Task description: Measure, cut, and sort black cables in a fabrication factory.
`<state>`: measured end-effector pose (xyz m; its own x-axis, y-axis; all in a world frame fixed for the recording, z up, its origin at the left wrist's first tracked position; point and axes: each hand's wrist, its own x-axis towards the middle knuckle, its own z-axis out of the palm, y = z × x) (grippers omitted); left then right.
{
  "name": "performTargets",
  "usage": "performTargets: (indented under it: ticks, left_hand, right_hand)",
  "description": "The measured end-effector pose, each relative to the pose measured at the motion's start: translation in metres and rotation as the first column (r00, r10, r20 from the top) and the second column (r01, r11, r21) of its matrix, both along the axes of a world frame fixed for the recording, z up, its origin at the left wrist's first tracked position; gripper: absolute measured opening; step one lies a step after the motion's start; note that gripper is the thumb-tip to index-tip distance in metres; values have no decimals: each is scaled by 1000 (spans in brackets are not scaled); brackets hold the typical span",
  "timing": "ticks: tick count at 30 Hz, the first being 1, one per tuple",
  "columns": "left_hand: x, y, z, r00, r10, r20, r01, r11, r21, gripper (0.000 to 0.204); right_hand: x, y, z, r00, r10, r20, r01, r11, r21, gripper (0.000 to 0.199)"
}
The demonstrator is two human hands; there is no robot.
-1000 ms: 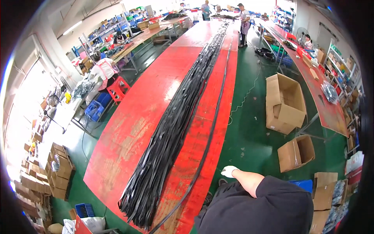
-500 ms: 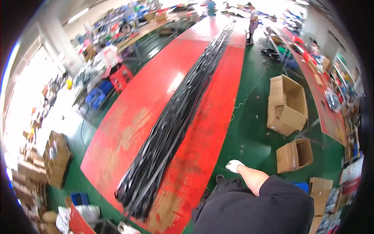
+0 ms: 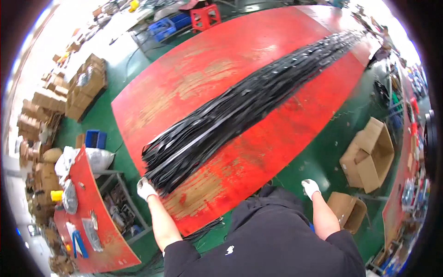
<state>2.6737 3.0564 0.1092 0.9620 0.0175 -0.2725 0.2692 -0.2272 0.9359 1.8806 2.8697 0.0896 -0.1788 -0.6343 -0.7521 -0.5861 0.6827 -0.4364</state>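
Note:
A long bundle of black flat strips (image 3: 230,115) stretches across the red tabletop (image 3: 295,124), its loose ends fanned out near me. At those ends is my left hand (image 3: 146,189), in a white glove, with its fingers closed on the end of a black strip at the table's edge. The fingers cover most of the grip. My right hand (image 3: 311,187), gloved too, is held out over the green floor, apart from the bundle. Its fingers look curled; whatever they may hold is too small to make out.
Open cardboard boxes (image 3: 369,154) stand on the floor to the right. A smaller red table (image 3: 110,247) with tools and bags is at lower left, near a blue bin (image 3: 95,139). A red stool (image 3: 206,17) stands beyond the big table. Another person (image 3: 382,46) is at its far end.
My view has swung toward the left, so the table now lies more crosswise. My left hand and forearm have come fully into view at the strip ends. My right hand remains over the floor.

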Motion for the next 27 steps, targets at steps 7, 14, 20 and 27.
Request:
performTargets:
  ticks: [7,14,20,27]
  left_hand:
    - [5,12,-11,977,-123,174,-17,770,638,47]
    - [-160,-167,28,704,-270,657,-411,600,687,33]
    - [-436,-379,-20,426,-773,471,259,603,755,26]
    - [-685,-545,-20,-54,-939,339,459,278,844,36]
  right_hand:
    - [-60,-47,-4,941,260,-216,-275,960,-43,42]
    - [-138,-79,-8,984,29,-177,-48,993,-105,50]
    - [-261,-106,-53,967,-142,-211,140,990,-26,50]
    - [-436,-162,-79,735,-677,48,676,736,33,42]
